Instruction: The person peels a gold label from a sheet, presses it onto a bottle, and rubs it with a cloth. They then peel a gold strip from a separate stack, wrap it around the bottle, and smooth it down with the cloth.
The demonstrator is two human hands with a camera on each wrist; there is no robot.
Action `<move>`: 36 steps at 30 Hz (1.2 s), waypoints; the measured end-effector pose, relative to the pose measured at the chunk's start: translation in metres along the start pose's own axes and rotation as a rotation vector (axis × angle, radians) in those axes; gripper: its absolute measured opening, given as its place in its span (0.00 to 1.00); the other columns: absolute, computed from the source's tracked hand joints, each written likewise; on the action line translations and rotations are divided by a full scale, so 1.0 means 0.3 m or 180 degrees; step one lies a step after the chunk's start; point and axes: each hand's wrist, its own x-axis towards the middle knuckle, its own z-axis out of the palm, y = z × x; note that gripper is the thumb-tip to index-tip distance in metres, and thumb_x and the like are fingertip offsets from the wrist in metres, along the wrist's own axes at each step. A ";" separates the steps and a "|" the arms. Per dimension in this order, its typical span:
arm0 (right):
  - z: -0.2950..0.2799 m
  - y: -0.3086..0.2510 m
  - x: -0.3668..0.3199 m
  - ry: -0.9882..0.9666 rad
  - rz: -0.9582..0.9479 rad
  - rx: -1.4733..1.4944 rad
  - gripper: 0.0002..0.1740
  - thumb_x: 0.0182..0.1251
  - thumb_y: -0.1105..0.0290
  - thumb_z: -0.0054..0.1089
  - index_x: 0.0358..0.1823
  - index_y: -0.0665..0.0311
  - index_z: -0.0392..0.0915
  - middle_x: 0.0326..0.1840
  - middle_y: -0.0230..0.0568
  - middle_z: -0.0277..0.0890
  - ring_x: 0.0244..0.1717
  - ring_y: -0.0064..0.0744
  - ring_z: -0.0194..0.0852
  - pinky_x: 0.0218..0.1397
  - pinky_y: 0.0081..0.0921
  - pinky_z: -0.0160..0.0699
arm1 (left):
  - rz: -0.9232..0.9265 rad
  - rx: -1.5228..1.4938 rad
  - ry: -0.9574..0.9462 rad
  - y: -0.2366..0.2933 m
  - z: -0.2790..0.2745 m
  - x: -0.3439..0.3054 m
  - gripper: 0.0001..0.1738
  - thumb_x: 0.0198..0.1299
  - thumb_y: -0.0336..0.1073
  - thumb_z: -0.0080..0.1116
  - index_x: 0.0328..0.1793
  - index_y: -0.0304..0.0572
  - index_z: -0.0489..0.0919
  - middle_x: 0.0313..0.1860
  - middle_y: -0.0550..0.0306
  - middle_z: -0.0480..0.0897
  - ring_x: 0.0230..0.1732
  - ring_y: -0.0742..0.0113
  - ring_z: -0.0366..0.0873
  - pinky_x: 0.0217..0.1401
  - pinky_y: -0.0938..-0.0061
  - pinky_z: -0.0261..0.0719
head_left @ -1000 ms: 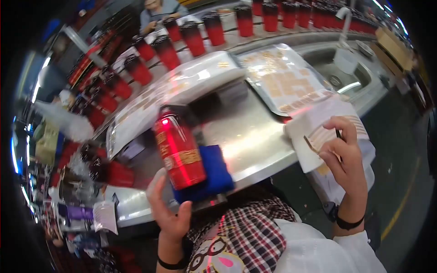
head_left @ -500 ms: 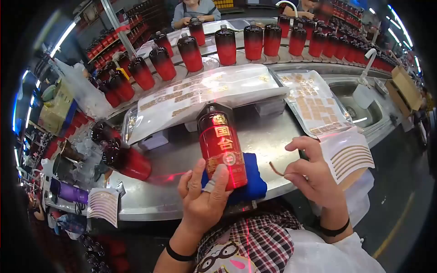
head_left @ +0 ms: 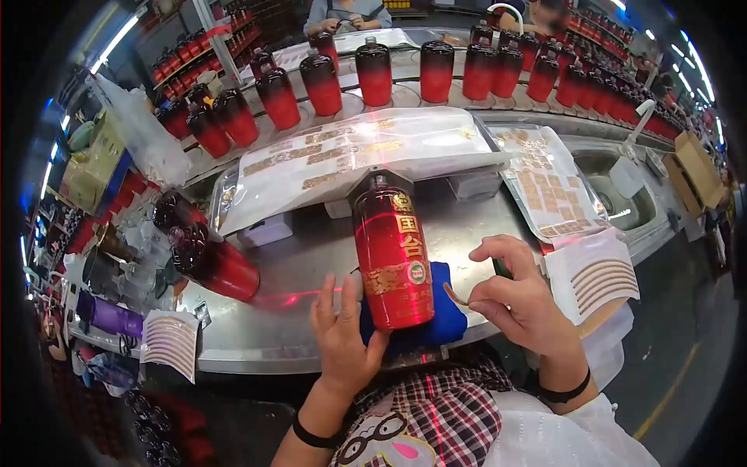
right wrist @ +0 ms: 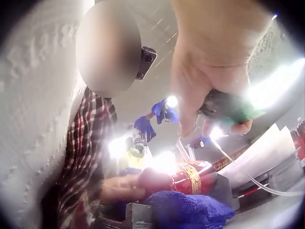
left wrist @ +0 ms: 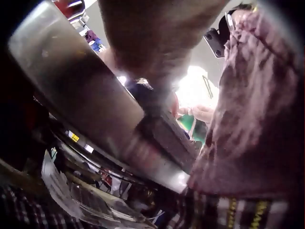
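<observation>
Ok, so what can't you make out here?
Head view: middle of the blue cloth, covered by the bottle.
Head view: pinched end of the thin strip, hidden by the right hand.
Head view: person opposite, head cut off by top edge.
Head view: gold pieces, designs too small.

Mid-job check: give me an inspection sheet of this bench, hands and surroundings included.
Surface: metal table, with reddish light streaks.
Job's things: gold-lettered bottle on blue cloth; curved strip beside it.
Clutter: another bottle lying on its side; purple object; sheet of strips at the left edge.
Hands: left hand at the gold-lettered bottle's base; right hand pinches the curved strip.
Cables: nothing clearly seen.
Surroundings: row of upright bottles, sink, cardboard box.
</observation>
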 end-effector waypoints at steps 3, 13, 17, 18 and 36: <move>0.006 -0.001 0.008 -0.0036 -0.0014 0.0027 0.08 0.54 0.75 0.70 0.34 0.62 0.79 0.57 0.47 0.69 0.62 0.53 0.64 0.63 0.43 0.65 | 0.0395 0.0479 -0.0135 0.000 -0.040 0.030 0.43 0.63 0.49 0.61 0.75 0.28 0.61 0.68 0.36 0.72 0.75 0.35 0.59 0.74 0.44 0.52; 0.030 -0.012 0.035 -0.0136 -0.0078 0.0140 0.09 0.52 0.75 0.71 0.34 0.62 0.79 0.57 0.47 0.69 0.63 0.53 0.64 0.64 0.44 0.64 | 0.0442 0.0418 -0.0289 0.095 -0.034 0.101 0.44 0.55 0.50 0.68 0.74 0.37 0.66 0.68 0.53 0.75 0.76 0.41 0.55 0.77 0.45 0.41; 0.040 -0.006 0.036 -0.0157 -0.0079 0.0118 0.10 0.51 0.74 0.72 0.34 0.62 0.79 0.58 0.47 0.69 0.62 0.54 0.64 0.64 0.45 0.65 | -0.0109 -0.0045 0.0036 0.040 0.006 0.043 0.44 0.56 0.48 0.67 0.75 0.36 0.65 0.67 0.49 0.76 0.76 0.41 0.56 0.77 0.43 0.42; 0.040 -0.009 0.036 -0.0186 -0.0100 0.0112 0.11 0.50 0.74 0.72 0.34 0.62 0.79 0.58 0.47 0.69 0.63 0.54 0.63 0.64 0.44 0.65 | -0.0180 -0.0188 0.0018 0.033 -0.002 0.030 0.44 0.57 0.49 0.66 0.76 0.35 0.64 0.67 0.47 0.76 0.76 0.41 0.56 0.77 0.44 0.42; 0.166 -0.042 0.048 -0.0298 0.0208 0.0486 0.07 0.62 0.74 0.67 0.34 0.65 0.76 0.60 0.52 0.63 0.63 0.49 0.63 0.65 0.38 0.64 | -0.0755 -0.1388 0.0082 0.042 -0.039 0.024 0.10 0.64 0.38 0.60 0.35 0.40 0.78 0.69 0.38 0.71 0.68 0.46 0.63 0.74 0.54 0.51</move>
